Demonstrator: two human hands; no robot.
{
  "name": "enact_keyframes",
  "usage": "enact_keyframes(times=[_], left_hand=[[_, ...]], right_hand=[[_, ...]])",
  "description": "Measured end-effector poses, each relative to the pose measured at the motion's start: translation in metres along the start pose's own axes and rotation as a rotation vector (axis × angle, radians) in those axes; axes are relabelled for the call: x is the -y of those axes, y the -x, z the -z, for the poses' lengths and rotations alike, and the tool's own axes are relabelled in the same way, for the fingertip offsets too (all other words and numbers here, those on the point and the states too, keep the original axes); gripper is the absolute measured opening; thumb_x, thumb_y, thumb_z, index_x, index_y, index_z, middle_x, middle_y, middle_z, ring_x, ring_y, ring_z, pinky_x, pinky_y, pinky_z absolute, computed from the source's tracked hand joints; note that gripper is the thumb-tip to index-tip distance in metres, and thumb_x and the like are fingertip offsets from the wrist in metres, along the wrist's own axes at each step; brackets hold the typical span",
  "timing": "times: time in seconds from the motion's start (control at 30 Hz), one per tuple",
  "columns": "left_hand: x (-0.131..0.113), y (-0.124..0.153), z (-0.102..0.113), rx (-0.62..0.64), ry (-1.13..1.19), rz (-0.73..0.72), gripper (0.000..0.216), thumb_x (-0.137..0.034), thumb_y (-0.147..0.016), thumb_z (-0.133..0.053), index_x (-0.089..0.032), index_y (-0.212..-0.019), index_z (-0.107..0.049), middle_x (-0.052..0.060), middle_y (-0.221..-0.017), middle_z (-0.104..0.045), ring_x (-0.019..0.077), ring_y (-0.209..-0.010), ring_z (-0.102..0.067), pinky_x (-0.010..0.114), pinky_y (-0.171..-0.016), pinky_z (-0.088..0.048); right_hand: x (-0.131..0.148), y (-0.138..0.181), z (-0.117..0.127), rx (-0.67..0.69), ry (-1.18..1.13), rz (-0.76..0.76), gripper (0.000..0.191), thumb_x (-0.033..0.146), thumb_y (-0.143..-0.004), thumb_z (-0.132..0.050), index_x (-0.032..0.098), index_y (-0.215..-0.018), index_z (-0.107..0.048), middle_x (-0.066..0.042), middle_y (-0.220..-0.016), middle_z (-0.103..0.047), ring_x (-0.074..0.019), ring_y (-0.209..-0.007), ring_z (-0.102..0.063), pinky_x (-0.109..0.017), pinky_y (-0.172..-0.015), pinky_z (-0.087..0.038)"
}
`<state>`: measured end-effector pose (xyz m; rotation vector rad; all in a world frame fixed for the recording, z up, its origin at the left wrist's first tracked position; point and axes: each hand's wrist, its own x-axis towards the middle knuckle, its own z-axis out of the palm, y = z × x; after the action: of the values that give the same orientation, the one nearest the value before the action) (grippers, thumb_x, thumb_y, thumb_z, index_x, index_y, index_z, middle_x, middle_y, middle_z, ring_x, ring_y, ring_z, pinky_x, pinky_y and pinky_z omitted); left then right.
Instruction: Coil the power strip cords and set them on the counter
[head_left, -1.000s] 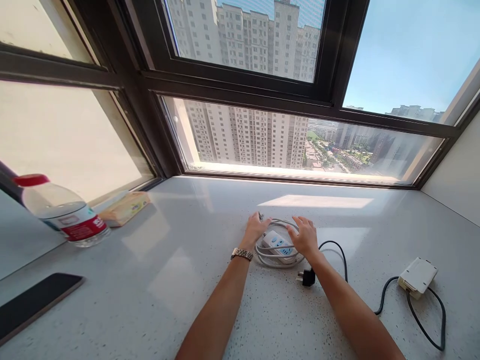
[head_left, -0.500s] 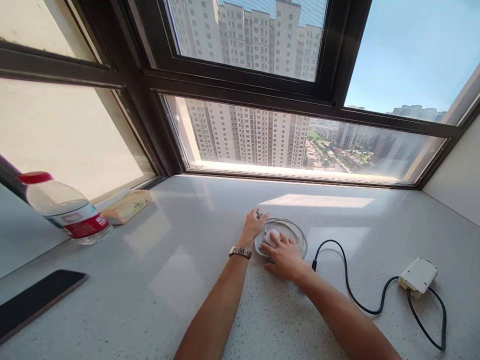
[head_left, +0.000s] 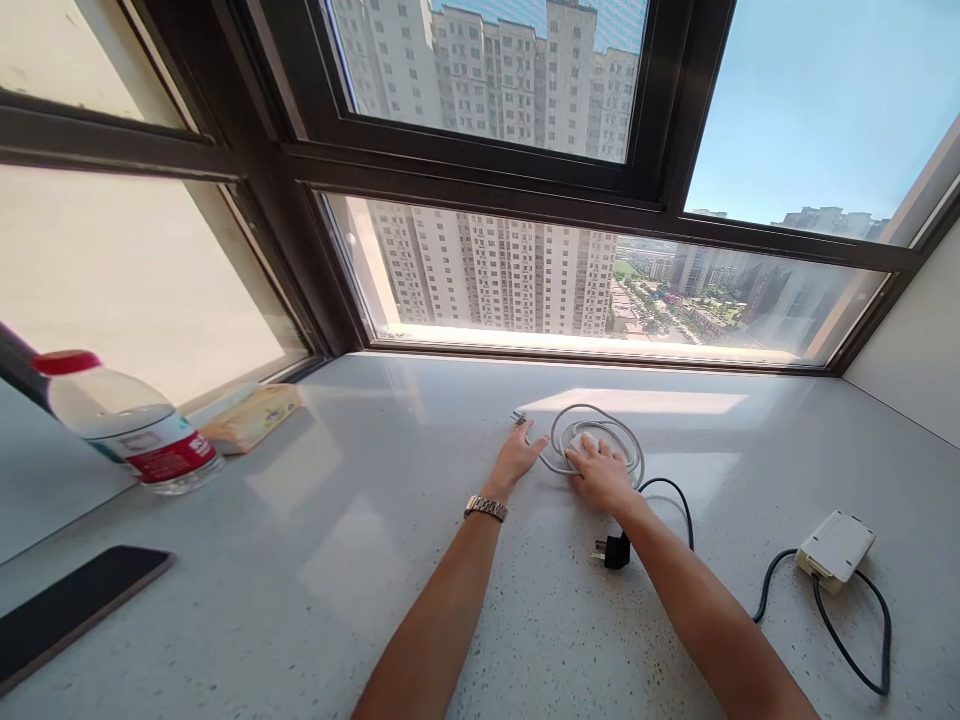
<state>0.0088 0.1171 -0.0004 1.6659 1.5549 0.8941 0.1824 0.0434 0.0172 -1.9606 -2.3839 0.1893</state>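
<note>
A white power strip (head_left: pixel 581 440) lies inside its coiled grey-white cable (head_left: pixel 600 428) on the pale speckled counter (head_left: pixel 375 560). My right hand (head_left: pixel 598 476) rests on top of the strip, fingers curled over it. My left hand (head_left: pixel 517 455), a metal watch (head_left: pixel 484 508) at its wrist, lies flat with fingers stretched toward the coil's left edge, close to the cable's loose plug end (head_left: pixel 518 415). A black plug (head_left: pixel 615 551) lies just below my right wrist.
The black cable (head_left: pixel 765 590) runs right to a white adapter box (head_left: pixel 835 546). At the left stand a water bottle (head_left: pixel 127 425) with a red cap, a yellow packet (head_left: pixel 251 415) and a dark phone (head_left: pixel 71 605). Large windows (head_left: pixel 592 290) bound the counter's far side.
The power strip and its coil have slid away from me toward the window under my right hand. My left hand has opened flat beside the coil. The black plug shows again.
</note>
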Motion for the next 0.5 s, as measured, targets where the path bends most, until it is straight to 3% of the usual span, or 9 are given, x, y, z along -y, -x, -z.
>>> enact_keyframes(times=[0.17,0.5], left_hand=[[0.001,0.003,-0.004,0.094,-0.073,-0.048,0.070,-0.044,-0.082,-0.055,-0.012,-0.142,-0.042,0.015,-0.151,-0.037,0.0303,-0.138,-0.035,0.034,-0.110,-0.031],[0.002,0.007,-0.012,0.233,-0.173,-0.127,0.084,-0.055,-0.077,-0.059,-0.013,-0.145,-0.036,0.017,-0.155,-0.026,0.0337,-0.143,-0.024,0.041,-0.111,-0.029]], right_hand=[[-0.023,-0.003,0.005,0.025,0.023,-0.044,0.052,0.039,-0.093,-0.042,0.034,-0.145,-0.037,-0.006,-0.159,-0.021,-0.0360,-0.141,-0.025,-0.052,-0.103,-0.032],[-0.041,-0.001,0.001,0.037,0.039,0.062,0.053,0.044,-0.094,-0.039,0.037,-0.146,-0.035,-0.002,-0.160,-0.017,-0.0321,-0.143,-0.020,-0.052,-0.107,-0.027]])
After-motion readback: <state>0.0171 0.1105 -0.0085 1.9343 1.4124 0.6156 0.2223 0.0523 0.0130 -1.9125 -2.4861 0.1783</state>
